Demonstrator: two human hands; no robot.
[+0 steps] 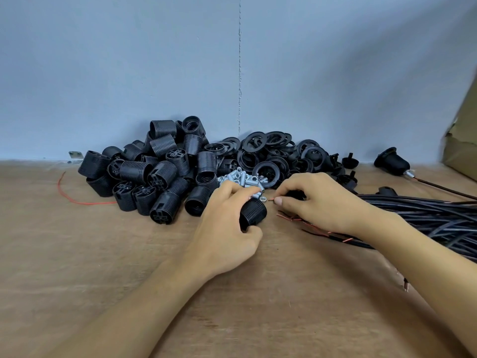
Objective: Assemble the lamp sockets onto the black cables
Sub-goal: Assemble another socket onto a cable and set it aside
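My left hand (227,223) grips a black threaded lamp socket (254,211) at the middle of the wooden table (103,254). My right hand (315,200) pinches a thin red wire end (271,200) between thumb and fingers, just right of the socket, with a black part (296,195) half hidden under its fingers. A bundle of black cables (426,215) runs from the right edge under my right forearm; bared copper and red ends (309,227) lie below the hand.
A heap of black socket bodies (154,171) lies at the back left, black rings (271,151) behind the hands, small metal tubes and nuts (245,178) between them. An assembled socket on a cable (393,161) lies far right by a cardboard box (462,146). A loose red wire (72,195) lies left.
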